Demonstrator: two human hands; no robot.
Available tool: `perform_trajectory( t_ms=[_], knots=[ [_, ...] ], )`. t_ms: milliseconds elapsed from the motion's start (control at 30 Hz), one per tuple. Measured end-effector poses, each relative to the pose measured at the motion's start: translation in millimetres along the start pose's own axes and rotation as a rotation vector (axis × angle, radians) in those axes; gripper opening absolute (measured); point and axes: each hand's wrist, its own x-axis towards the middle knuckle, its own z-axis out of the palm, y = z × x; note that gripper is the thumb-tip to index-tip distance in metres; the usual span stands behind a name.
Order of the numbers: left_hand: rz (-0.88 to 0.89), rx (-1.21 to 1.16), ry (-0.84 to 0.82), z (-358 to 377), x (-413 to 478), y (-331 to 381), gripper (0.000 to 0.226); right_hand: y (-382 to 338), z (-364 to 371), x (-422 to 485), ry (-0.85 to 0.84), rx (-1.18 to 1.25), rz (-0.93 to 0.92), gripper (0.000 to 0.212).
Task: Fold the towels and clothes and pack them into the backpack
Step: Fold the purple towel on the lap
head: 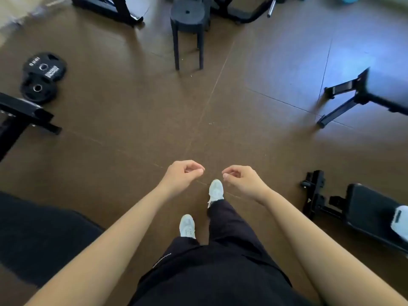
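Lying on the black bench (364, 208) at the right edge, a white item (400, 219) is cropped; whether it is a towel cannot be told. Nearer, the left hand (181, 175) and right hand (242, 180) hang loosely curled, empty, above the brown floor (132, 129).

Brown floor (136, 120), black stool (187, 21), white shoes (187, 225), black trousers (212, 272).

floor (132, 120): brown, matt, thin seams, pale sheen far right of the right hand (242, 181)
stool (187, 25): black matt plastic, well ahead of both hands
weight plates (43, 76): black, dull, bright metal hubs, far left of the left hand (182, 174)
bench pad (371, 215): black, smooth, faint gloss, right of the right hand
trousers (220, 272): dark matt cloth, below the hands
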Motion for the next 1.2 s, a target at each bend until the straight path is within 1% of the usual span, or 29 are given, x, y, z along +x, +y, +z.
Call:
perform_trajectory(
  t_ms=[100, 233, 367, 433, 533, 600, 767, 900, 1033, 1067, 1133, 1200],
  knots=[
    [-0.047, 0.027, -0.052, -11.4, 50.4, 16.8, 0.009, -0.5, -26.5, 40.9, 0.030, 0.116, 0.053, 0.013],
    [-0.099, 0.070, -0.047, -29.6, 137.7, 46.8, 0.009, -1.5, -71.0, 113.7, 0.048, 0.195, 0.083, 0.012],
    [-0.186, 0.191, -0.093, -44.2, 220.9, 84.9, 0.009, -15.3, -120.4, 187.4, 0.050, 0.202, 0.118, 0.009],
    [-0.200, 0.211, -0.089, -53.1, 261.6, 102.8, 0.011, -30.3, -144.4, 226.5, 0.015, 0.169, 0.112, 0.009],
    [-0.222, 0.130, -0.006, -69.3, 307.9, 126.6, 0.011, -60.7, -181.2, 280.1, -0.027, 0.064, 0.081, 0.007],
    [-0.222, 0.067, 0.004, -78.5, 331.8, 140.2, 0.009, -82.9, -203.5, 315.2, -0.028, 0.036, 0.068, 0.008],
    [-0.276, -0.044, 0.005, -113.9, 402.9, 153.9, 0.011, -131.2, -238.3, 404.7, 0.008, 0.057, 0.041, 0.014],
    [-0.273, -0.173, 0.039, -160.6, 487.7, 172.1, 0.012, -181.8, -260.2, 485.7, 0.044, 0.066, 0.035, 0.016],
    [-0.242, -0.222, 0.096, -228.5, 580.9, 209.8, 0.019, -242.0, -288.2, 568.2, 0.010, 0.011, 0.071, 0.013],
    [-0.236, -0.222, 0.107, -245.8, 602.7, 221.7, 0.017, -258.5, -297.7, 589.2, -0.004, -0.014, 0.069, 0.012],
    [-0.212, -0.195, 0.096, -279.4, 646.5, 249.2, 0.012, -293.6, -320.3, 632.6, -0.006, -0.049, 0.041, 0.014],
    [-0.184, -0.125, 0.089, -310.6, 690.8, 276.3, 0.014, -326.4, -343.9, 673.7, 0.033, -0.051, 0.011, 0.015]
  ],
)
